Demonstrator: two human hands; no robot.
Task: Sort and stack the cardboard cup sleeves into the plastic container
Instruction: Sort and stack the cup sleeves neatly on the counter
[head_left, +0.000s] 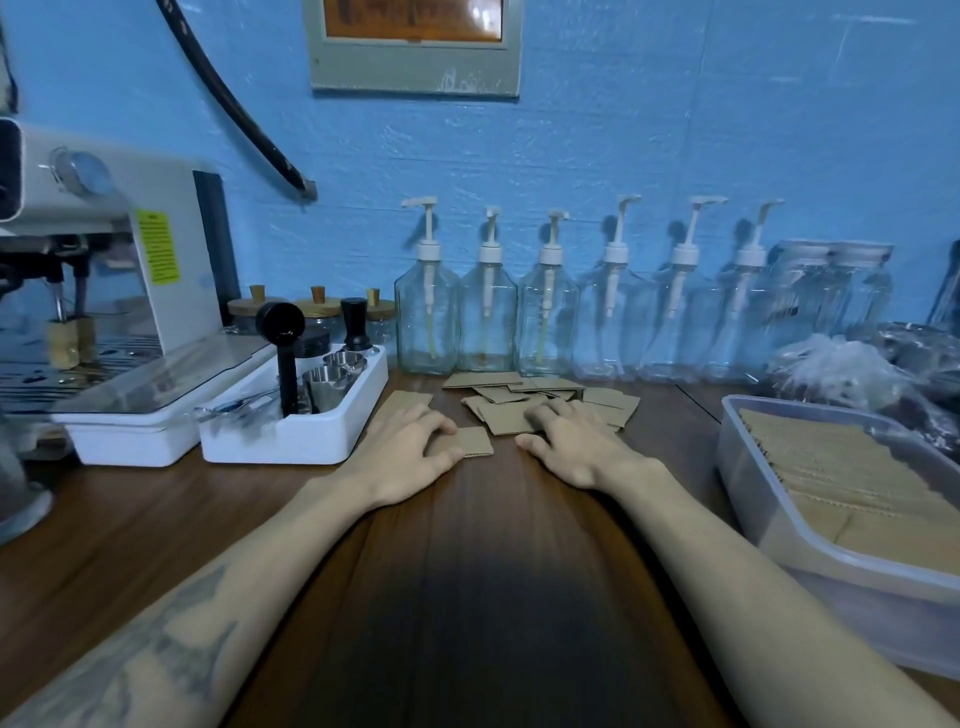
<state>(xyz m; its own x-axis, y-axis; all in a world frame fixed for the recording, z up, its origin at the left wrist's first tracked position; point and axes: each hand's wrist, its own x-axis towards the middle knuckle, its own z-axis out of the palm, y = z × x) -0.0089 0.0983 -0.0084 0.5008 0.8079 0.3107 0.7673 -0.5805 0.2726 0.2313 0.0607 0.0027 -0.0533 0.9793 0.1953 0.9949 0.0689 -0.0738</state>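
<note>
Several flat brown cardboard sleeves (545, 397) lie scattered on the wooden counter in front of the pump bottles. My left hand (410, 452) rests on one sleeve (474, 441), thumb at its near edge and fingers on top; another sleeve (405, 402) lies just beyond its fingers. My right hand (569, 441) lies flat with its fingers spread on the near side of the pile. A clear plastic container (779, 525) at the right holds a stack of sleeves (852, 478).
A white tray of metal coffee tools (296, 410) sits left of my left hand, beside an espresso machine (104, 291). A row of glass pump bottles (545, 322) lines the blue wall. Plastic bags (852, 364) lie behind the container.
</note>
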